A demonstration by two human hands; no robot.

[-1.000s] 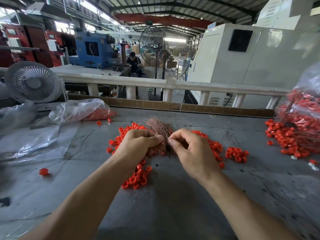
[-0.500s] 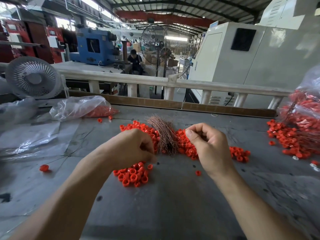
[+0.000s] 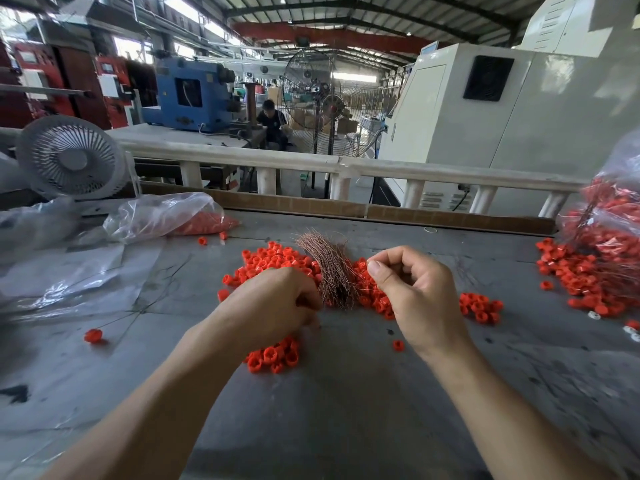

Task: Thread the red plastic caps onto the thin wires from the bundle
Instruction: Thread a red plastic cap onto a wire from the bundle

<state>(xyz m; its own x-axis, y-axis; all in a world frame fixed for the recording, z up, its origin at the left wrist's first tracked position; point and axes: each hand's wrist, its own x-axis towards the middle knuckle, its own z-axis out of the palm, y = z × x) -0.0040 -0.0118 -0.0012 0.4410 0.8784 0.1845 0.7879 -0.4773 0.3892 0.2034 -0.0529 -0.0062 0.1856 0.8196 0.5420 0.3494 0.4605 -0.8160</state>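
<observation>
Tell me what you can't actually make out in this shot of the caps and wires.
All head view:
- Left hand: its own knuckles hide the fingertips, so any cap held is unseen.
- Right hand: pinched fingers; the wire between them is too thin to confirm.
- Wire bundle: single strands blur together.
- Bag of red caps: cut off by the right edge.

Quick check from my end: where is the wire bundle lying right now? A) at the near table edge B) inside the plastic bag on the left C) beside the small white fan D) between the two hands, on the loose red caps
D: the wire bundle lies between the left hand and the right hand, on the scattered red caps.
</observation>
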